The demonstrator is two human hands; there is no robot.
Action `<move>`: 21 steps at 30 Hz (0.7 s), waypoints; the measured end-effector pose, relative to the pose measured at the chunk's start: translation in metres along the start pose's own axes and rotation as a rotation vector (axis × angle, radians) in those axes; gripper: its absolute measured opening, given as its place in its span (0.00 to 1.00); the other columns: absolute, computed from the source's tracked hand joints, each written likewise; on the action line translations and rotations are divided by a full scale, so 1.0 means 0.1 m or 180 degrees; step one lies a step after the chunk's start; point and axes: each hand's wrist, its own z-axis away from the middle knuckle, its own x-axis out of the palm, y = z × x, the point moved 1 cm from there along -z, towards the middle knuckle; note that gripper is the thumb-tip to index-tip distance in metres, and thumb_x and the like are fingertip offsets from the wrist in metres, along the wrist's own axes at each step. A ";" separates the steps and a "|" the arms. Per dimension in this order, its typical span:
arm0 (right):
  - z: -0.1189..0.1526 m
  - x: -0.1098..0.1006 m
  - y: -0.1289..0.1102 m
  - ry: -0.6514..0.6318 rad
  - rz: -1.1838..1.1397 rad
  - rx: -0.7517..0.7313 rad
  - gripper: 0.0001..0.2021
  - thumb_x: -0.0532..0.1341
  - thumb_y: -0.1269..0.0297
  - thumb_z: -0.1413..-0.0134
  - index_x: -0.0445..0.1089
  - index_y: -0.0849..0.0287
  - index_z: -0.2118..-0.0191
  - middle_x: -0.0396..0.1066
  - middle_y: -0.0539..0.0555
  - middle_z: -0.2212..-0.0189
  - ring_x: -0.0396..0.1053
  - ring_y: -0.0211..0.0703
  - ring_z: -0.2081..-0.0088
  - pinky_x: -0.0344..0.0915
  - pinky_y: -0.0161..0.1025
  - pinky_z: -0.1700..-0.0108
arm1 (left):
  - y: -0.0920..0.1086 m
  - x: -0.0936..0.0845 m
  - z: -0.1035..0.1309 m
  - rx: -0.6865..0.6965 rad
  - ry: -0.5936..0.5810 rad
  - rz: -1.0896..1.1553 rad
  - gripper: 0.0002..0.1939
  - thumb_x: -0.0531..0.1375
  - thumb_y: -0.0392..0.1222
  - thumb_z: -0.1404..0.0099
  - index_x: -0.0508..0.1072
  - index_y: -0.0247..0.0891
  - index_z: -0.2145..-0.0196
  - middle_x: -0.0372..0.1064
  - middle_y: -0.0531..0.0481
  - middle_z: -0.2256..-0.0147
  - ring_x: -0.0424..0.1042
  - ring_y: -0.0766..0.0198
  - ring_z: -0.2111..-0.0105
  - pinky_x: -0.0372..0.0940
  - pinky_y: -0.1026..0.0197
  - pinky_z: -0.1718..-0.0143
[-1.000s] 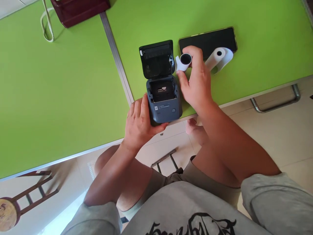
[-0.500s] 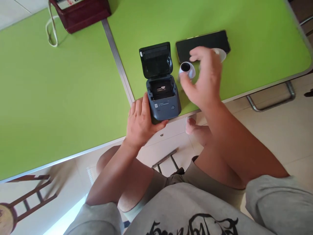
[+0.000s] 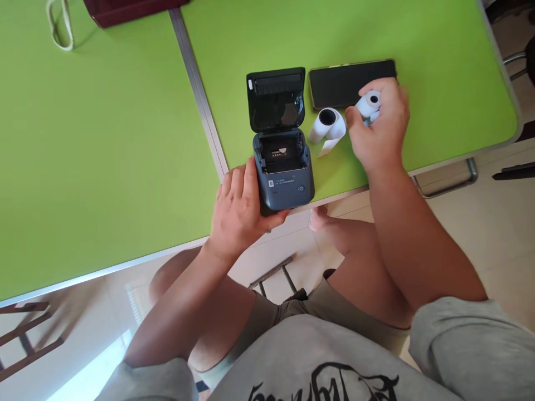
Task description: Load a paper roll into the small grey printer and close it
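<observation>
The left hand (image 3: 236, 203) steadies a small blue-grey printer (image 3: 284, 189) at the near edge of the green table (image 3: 125, 139), its grip clasped on the body, with the fingers along the left side and the thumb below the front edge. The printer's black lid (image 3: 276, 103) stands open at the back, and its paper bay shows a label with white print inside. The right hand (image 3: 380, 131) is curled around the right-hand paper roll (image 3: 364, 107), which has a small dark core; whether this grip actually presses on the paper I cannot tell. Between the printer and that hand, the left-hand paper roll (image 3: 318, 129), with a wider black core, stands on the table with a loose strip curling from its right side. A dark phone (image 3: 345, 83) lies flat just behind the two rolls. Farther off, at the upper left, are a dark red box (image 3: 129, 11) and a white cord (image 3: 67, 30).
</observation>
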 end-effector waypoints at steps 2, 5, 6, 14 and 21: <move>0.01 -0.02 -0.02 -0.0005 -0.0175 -0.0069 0.14 0.61 0.68 0.42 0.70 0.56 0.50 0.72 0.63 0.49 0.72 0.49 0.51 0.67 0.46 0.42 | 0.00 0.01 0.00 0.0017 -0.0018 0.0008 0.54 0.63 0.70 0.38 0.56 0.26 0.30 0.70 0.28 0.45 0.69 0.37 0.45 0.64 0.38 0.40; 0.09 -0.09 -0.10 0.0212 -0.0537 -0.0246 0.17 0.62 0.68 0.43 0.66 0.53 0.48 0.72 0.61 0.48 0.72 0.48 0.49 0.69 0.44 0.43 | -0.01 0.01 -0.01 0.0000 -0.0066 0.0073 0.55 0.62 0.72 0.38 0.55 0.26 0.30 0.70 0.27 0.45 0.69 0.36 0.44 0.64 0.37 0.41; 0.13 -0.11 -0.15 0.0278 -0.0663 -0.0343 0.19 0.61 0.69 0.43 0.64 0.53 0.46 0.72 0.61 0.47 0.72 0.48 0.48 0.70 0.43 0.44 | -0.01 0.00 -0.01 -0.0007 -0.0073 0.0078 0.55 0.61 0.72 0.38 0.55 0.26 0.30 0.70 0.26 0.44 0.69 0.36 0.44 0.64 0.36 0.41; 0.55 -0.19 -0.67 -0.0643 -0.0684 -0.1461 0.18 0.55 0.59 0.32 0.67 0.51 0.40 0.73 0.59 0.41 0.72 0.51 0.41 0.69 0.47 0.37 | -0.02 0.01 0.00 0.0025 -0.0098 0.0007 0.57 0.57 0.77 0.37 0.55 0.24 0.30 0.69 0.24 0.43 0.70 0.35 0.46 0.65 0.36 0.43; 0.51 -0.11 -0.80 -0.0984 -0.0086 -0.1215 0.15 0.56 0.64 0.32 0.70 0.47 0.43 0.75 0.55 0.40 0.71 0.54 0.38 0.64 0.55 0.33 | -0.02 0.00 0.02 -0.0022 -0.0154 0.0135 0.56 0.60 0.75 0.37 0.54 0.28 0.29 0.68 0.27 0.41 0.69 0.36 0.43 0.66 0.38 0.42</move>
